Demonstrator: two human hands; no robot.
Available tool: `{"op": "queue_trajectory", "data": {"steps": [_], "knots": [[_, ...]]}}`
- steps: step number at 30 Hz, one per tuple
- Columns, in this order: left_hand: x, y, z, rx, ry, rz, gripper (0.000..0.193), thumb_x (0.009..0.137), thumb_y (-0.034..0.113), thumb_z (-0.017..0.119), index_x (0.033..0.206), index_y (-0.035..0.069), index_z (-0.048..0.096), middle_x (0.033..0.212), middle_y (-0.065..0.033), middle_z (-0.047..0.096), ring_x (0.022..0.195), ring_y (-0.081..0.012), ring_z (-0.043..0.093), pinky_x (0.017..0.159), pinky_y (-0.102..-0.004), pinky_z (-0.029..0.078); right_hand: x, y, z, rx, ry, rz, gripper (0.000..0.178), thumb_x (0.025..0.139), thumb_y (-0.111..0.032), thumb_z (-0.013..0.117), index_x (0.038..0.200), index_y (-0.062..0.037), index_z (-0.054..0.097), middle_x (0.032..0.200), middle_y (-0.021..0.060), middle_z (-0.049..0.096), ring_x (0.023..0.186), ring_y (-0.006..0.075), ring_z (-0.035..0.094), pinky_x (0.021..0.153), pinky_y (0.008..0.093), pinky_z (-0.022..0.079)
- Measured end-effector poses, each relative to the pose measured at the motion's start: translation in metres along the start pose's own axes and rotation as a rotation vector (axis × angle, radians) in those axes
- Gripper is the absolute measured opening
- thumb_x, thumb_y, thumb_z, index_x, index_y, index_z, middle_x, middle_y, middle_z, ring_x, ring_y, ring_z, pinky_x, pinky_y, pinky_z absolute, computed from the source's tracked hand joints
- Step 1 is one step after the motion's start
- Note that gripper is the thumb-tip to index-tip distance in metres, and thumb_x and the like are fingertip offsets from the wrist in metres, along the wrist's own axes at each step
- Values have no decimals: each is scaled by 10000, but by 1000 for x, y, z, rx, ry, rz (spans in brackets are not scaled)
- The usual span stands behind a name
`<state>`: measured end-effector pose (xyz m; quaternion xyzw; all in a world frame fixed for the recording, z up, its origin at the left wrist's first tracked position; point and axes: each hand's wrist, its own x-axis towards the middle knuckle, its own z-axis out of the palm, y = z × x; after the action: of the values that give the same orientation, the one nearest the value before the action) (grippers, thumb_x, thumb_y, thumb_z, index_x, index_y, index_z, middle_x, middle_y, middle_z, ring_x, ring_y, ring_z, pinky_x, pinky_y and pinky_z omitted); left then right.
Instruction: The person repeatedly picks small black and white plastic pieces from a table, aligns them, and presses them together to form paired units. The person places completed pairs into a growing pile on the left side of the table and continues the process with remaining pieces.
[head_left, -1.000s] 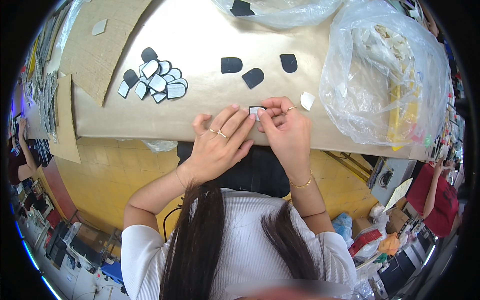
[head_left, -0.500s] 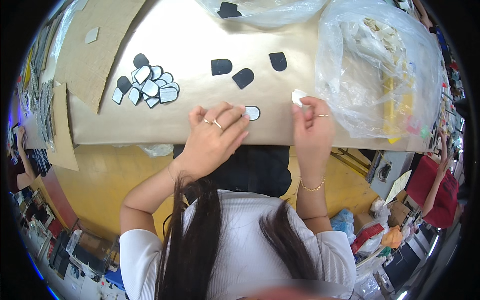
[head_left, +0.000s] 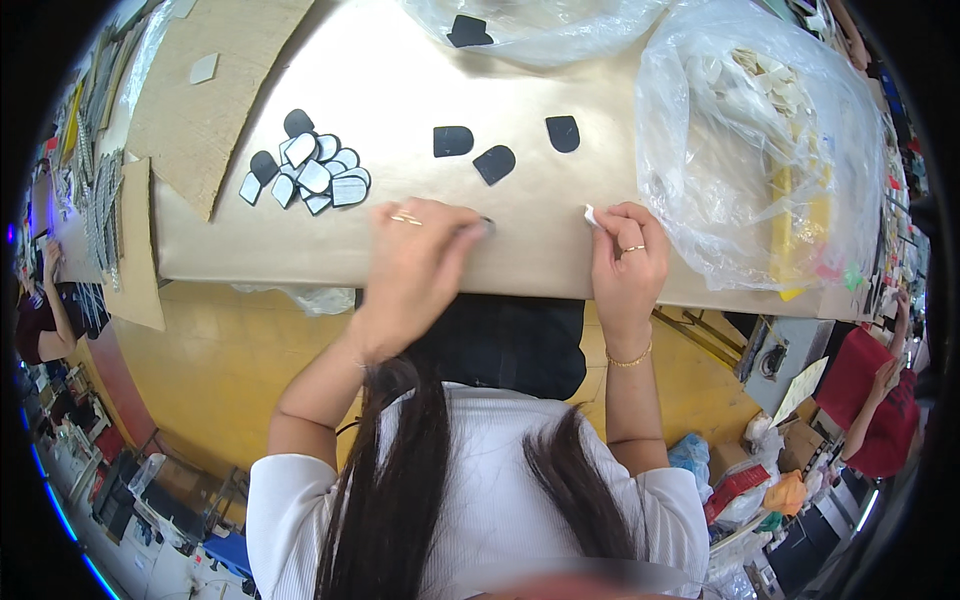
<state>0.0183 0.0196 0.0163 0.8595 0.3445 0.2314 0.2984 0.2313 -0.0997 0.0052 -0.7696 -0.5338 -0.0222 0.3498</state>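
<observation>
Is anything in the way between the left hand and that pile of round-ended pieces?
Nothing visible is; only tan tabletop shows between the left hand and the pile of round-ended pieces. The hand, blurred, pinches a dark piece.

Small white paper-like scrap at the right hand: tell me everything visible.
The scrap is thin, looks bent, and its outline is partly hidden. The right hand pinches its lower end; the free end points up and slightly left in the picture. It shows against the glossy tan table covering; contact there can't be told.
</observation>
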Motion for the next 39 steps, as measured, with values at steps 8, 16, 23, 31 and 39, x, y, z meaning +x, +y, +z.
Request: {"op": "queue_trajectory", "data": {"steps": [8, 16, 23, 31, 39], "knots": [[19, -47, -55, 575, 373, -198, 252, 863, 176, 777, 1098, 95, 741, 1147, -70, 665, 1074, -260, 582, 951, -426, 385, 0, 1, -2, 175, -61, 34, 177, 836, 66, 717, 974, -30, 662, 974, 109, 738, 757, 272, 681, 693, 352, 537], [23, 13, 23, 270, -22, 192, 421, 824, 166, 790, 1211, 45, 678, 1332, -105, 599, 1211, -295, 544, 1018, -454, 394, -2, -5, -12, 637, -87, 439, 152, 970, -10, 651, 1118, 18, 678, 971, 83, 716, 843, 151, 697, 686, 292, 543], [-6, 14, 20, 135, -139, 359, 374, 816, 96, 765, 1174, 36, 678, 1348, -95, 617, 1241, -271, 583, 995, -439, 431, 8, -11, -16, 925, -279, 659, 188, 973, -48, 678, 1143, 33, 665, 908, 63, 699, 830, 93, 670, 700, 214, 532], [-20, 3, 12, 210, -127, 322, 407, 817, 148, 758, 1204, 50, 677, 1306, -73, 612, 1254, -243, 564, 996, -491, 399, 11, -38, -5, 844, -370, 859, 154, 925, -91, 758, 944, 19, 652, 783, 61, 699, 617, 72, 648, 545, 187, 506], [-34, 10, 18, 195, -122, 255, 428, 807, 187, 772, 1211, 84, 680, 1239, -39, 616, 1242, -214, 563, 1012, -470, 318, 11, -52, 8, 711, -353, 797, 192, 913, -107, 776, 854, 19, 644, 718, 53, 683, 597, 55, 629, 509, 182, 503]]}}
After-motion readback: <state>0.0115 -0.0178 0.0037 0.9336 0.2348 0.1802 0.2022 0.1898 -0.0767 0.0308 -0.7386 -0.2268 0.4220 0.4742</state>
